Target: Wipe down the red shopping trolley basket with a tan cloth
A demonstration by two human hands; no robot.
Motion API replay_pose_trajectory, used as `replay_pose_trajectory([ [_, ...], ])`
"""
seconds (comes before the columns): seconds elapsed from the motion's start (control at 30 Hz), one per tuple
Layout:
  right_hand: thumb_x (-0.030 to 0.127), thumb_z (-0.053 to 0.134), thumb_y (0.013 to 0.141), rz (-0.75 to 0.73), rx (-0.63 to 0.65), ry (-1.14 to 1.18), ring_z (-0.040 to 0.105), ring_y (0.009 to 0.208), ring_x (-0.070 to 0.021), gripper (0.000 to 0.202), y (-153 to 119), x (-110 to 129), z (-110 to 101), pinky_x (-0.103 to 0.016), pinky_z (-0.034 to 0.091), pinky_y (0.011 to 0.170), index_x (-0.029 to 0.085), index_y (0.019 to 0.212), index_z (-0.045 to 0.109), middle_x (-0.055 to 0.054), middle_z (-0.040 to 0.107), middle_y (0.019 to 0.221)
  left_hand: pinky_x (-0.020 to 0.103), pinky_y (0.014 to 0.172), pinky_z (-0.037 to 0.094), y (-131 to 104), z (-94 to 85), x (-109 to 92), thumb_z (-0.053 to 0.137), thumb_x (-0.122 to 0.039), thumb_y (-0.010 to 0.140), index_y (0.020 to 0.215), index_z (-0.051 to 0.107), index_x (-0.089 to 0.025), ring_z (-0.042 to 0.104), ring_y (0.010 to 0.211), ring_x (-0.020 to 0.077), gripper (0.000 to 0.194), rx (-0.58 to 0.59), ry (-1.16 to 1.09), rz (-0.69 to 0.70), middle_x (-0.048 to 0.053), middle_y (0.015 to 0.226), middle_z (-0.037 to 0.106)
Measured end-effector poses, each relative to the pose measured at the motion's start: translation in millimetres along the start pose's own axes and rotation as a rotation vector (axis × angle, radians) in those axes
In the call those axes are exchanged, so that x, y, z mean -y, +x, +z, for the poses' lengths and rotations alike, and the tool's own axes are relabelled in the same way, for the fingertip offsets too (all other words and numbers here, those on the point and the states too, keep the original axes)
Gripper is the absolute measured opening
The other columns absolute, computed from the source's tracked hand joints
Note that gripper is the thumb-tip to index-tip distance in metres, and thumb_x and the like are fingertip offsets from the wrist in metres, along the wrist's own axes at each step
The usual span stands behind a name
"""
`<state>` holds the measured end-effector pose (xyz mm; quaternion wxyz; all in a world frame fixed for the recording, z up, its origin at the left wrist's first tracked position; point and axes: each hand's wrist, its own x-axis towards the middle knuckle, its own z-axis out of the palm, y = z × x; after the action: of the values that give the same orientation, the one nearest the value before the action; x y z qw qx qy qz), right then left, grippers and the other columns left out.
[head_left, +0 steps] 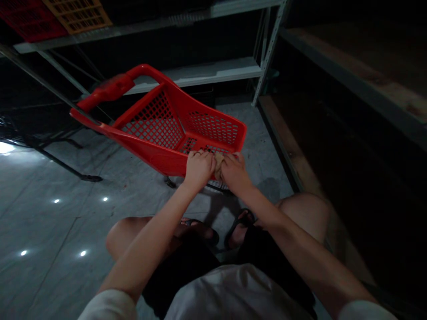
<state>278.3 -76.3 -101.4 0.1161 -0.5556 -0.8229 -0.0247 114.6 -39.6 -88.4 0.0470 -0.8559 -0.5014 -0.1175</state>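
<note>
A person closes the left hand [200,169] over the near edge of a red shopping cart [156,157], while the right hand [235,171] grips a tan cloth [218,167] bunched between the two, a hold that likely steadies the cart and keeps fabric against plastic. The cart stands just ahead of the person's dark sandals [245,217] on a gray tiled floor [66,231] dotted with reflected lights, in a dim room where metal shelving [213,72] carries a yellow crate [80,14] and a red crate [31,20].
</note>
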Motion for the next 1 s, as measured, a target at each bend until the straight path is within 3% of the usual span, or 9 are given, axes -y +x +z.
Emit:
replay_pose_trajectory([
  [0.07,0.017,0.045,0.102,0.002,-0.001,0.015,0.059,0.113,-0.0288,0.030,-0.1,8.6,3.0,-0.050,0.032,0.112,0.011,0.107,0.074,-0.017,0.074,0.110,0.046,0.089,0.038,-6.9,5.2,-5.5,0.032,-0.028,0.107,0.094,0.070,-0.016,0.064,0.094,0.0289,0.042,-0.064,-0.012,-0.068,0.014,0.094,0.076],
  [0.13,0.019,0.043,0.104,-0.045,-0.017,0.024,0.058,0.115,-0.0289,0.031,-5.3,9.6,5.0,-0.050,0.031,0.112,0.013,0.114,0.072,-0.015,0.074,0.113,0.045,0.090,0.037,-15.5,4.1,5.4,0.032,-0.031,0.108,0.091,0.069,-0.018,0.062,0.095,0.0279,0.042,-0.073,-0.049,-0.029,0.012,0.092,0.075],
  [0.23,0.023,0.043,0.106,-0.156,-0.030,0.041,0.057,0.122,-0.0279,0.032,-16.5,1.3,5.5,-0.049,0.030,0.113,0.018,0.123,0.070,-0.012,0.074,0.119,0.043,0.089,0.036,-27.8,-5.4,32.9,0.033,-0.035,0.108,0.085,0.065,-0.021,0.060,0.092,0.0251,0.042,0.008,-0.129,0.079,0.007,0.088,0.073],
  [0.33,0.021,0.041,0.107,-0.266,-0.018,0.062,0.056,0.129,-0.0259,0.034,-20.0,-9.9,4.2,-0.049,0.030,0.114,0.024,0.130,0.066,-0.008,0.075,0.124,0.043,0.090,0.035,-38.1,-16.4,50.7,0.034,-0.036,0.107,0.078,0.061,-0.021,0.058,0.088,0.0232,0.042,0.073,-0.180,0.100,0.006,0.083,0.071],
  [0.5,0.017,0.036,0.109,-0.600,0.029,0.081,0.055,0.135,-0.0191,0.036,4.6,-22.0,0.3,-0.046,0.034,0.114,0.029,0.125,0.066,-0.001,0.074,0.128,0.044,0.088,0.034,-50.3,-27.3,61.4,0.035,-0.037,0.106,0.071,0.056,-0.021,0.056,0.084,0.0227,0.044,0.118,-0.189,0.098,0.005,0.077,0.068],
  [0.57,0.017,0.035,0.109,-0.662,0.084,0.112,0.055,0.134,-0.0164,0.036,16.9,-26.4,-1.5,-0.043,0.036,0.114,0.029,0.122,0.066,0.001,0.074,0.127,0.043,0.088,0.034,-51.8,-29.3,65.2,0.035,-0.039,0.106,0.071,0.057,-0.021,0.057,0.084,0.0223,0.045,0.136,-0.211,0.106,0.004,0.076,0.068],
  [0.73,0.018,0.028,0.108,-0.562,0.250,0.146,0.052,0.140,-0.0173,0.042,24.8,-39.9,-3.2,-0.046,0.032,0.117,0.029,0.121,0.067,0.000,0.073,0.129,0.043,0.090,0.035,-46.2,-27.4,67.3,0.038,-0.044,0.107,0.080,0.068,-0.021,0.057,0.087,0.0218,0.046,0.143,-0.240,0.129,0.004,0.082,0.070],
  [0.87,0.023,0.039,0.106,-0.389,0.158,0.171,0.051,0.142,-0.0247,0.039,7.7,-32.1,-4.9,-0.052,0.027,0.119,0.022,0.139,0.059,-0.009,0.067,0.142,0.043,0.089,0.034,-36.8,-19.6,57.7,0.045,-0.050,0.105,0.089,0.077,-0.025,0.056,0.094,0.0242,0.043,0.099,-0.208,0.113,0.004,0.087,0.072],
  [1.0,0.030,0.054,0.098,-0.263,0.058,0.297,0.053,0.140,-0.0273,0.069,-5.5,-3.9,-5.3,-0.049,0.029,0.117,0.011,0.160,0.031,-0.018,0.055,0.155,0.044,0.088,0.033,-30.7,-11.2,48.2,0.053,-0.056,0.101,0.089,0.080,-0.025,0.055,0.096,0.0263,0.042,0.048,-0.189,0.043,0.005,0.088,0.072],
])
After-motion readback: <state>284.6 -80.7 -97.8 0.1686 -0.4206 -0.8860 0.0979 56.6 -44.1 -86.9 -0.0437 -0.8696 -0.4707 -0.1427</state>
